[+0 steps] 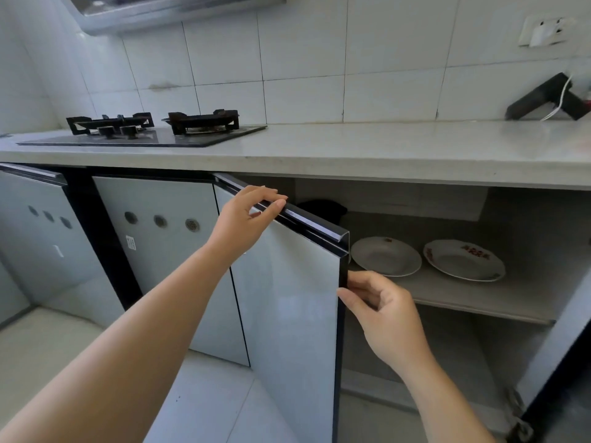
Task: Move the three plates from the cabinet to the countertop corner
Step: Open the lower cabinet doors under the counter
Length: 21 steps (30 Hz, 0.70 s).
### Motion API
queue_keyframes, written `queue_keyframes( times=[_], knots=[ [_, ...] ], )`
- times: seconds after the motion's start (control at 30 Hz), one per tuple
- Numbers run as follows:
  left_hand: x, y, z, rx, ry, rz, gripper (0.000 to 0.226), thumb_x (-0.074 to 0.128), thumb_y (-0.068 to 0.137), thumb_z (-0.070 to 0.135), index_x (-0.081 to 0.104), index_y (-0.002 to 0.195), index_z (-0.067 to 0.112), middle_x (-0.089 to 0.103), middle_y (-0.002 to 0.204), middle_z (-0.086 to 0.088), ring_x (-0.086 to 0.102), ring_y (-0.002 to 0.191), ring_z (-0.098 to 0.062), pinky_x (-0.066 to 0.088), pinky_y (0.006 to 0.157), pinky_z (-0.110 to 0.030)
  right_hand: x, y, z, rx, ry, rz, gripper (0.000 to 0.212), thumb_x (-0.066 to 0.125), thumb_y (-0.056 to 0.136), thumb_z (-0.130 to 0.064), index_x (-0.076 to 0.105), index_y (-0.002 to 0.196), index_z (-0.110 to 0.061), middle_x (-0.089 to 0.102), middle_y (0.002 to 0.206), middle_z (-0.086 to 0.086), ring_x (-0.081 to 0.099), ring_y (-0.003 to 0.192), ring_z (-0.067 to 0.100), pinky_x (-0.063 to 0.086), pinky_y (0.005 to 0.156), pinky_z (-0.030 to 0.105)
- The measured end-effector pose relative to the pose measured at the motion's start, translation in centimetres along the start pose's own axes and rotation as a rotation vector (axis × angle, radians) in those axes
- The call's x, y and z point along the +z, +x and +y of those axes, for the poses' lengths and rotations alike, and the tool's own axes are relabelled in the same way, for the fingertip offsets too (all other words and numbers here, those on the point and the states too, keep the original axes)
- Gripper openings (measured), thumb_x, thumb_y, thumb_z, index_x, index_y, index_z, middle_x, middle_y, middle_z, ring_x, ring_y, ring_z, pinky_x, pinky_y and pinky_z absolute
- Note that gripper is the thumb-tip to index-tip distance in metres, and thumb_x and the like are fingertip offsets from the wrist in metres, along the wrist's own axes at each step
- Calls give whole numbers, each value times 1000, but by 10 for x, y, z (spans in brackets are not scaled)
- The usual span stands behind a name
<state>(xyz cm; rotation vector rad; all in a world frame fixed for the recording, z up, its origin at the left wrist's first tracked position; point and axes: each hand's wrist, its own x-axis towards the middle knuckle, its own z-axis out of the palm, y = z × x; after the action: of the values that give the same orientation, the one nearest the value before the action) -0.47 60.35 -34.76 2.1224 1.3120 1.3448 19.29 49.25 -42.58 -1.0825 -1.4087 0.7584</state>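
Two white plates with red flower marks lie side by side on the cabinet's middle shelf (479, 302), one plate (385, 255) on the left and another plate (463, 259) on the right. Part of the shelf is hidden behind the half-open cabinet door (287, 298). My left hand (246, 219) grips the door's black top handle rail, thumb under and fingers over it. My right hand (377, 305) holds the door's free vertical edge with its fingertips. The grey countertop (383, 145) runs above the cabinet.
A black gas hob (144, 129) sits on the counter at the left. A dark tool with a white cord (550, 97) lies at the counter's far right under a wall socket (543, 30). The right cabinet door (556, 362) stands open. A dark object (323, 209) sits deep on the shelf.
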Motion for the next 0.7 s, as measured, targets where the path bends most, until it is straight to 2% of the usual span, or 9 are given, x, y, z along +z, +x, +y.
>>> queue_keyframes(
  times=[0.13,0.27,0.37,0.43,0.53,0.63,0.7],
  knots=[
    [-13,-10,-4,0,-22,-3,16,56,91,27,67,103,27,58,118,11,44,120,0,27,74,12,12,-9,-2,22,84,-59,25,68,81,-8,69,95,-29,73,94,-13,68,92,5,54,84,26],
    [-33,-22,-12,-7,17,6,18,55,90,31,65,105,35,58,122,14,46,119,1,31,78,8,36,-21,-6,7,85,-121,30,72,77,-9,70,99,-29,73,96,-13,67,94,5,53,86,27],
    [-52,-35,-14,-14,50,16,21,54,90,32,64,108,33,59,124,11,50,116,-2,37,76,3,56,-26,-12,-15,62,-174,36,72,76,-7,69,104,-30,72,96,-15,65,93,2,53,84,22],
    [-64,-45,-13,-26,76,-2,27,51,90,35,63,114,31,58,127,10,49,119,-3,35,85,-3,68,-28,-15,-21,72,-202,39,74,75,-6,69,102,-34,72,95,-14,65,92,4,53,84,22],
    [-84,-58,-8,-67,121,-70,39,45,88,44,59,121,30,55,130,11,45,124,-2,31,101,-20,84,-28,-19,-25,85,-233,37,77,71,-5,71,94,-33,73,90,-8,67,87,9,54,82,28],
    [-104,-73,1,-155,137,-205,59,40,79,56,49,132,31,49,138,13,41,128,-1,31,110,-29,103,-29,-22,-20,113,-276,36,77,70,-4,71,93,-30,73,89,-7,68,85,12,55,80,28],
    [-115,-84,6,-242,94,-267,68,40,76,60,43,138,31,46,141,14,40,128,0,32,112,-33,116,-33,-23,-21,141,-293,38,76,71,-2,71,90,-35,73,87,-9,68,84,11,55,77,24]
  ],
)
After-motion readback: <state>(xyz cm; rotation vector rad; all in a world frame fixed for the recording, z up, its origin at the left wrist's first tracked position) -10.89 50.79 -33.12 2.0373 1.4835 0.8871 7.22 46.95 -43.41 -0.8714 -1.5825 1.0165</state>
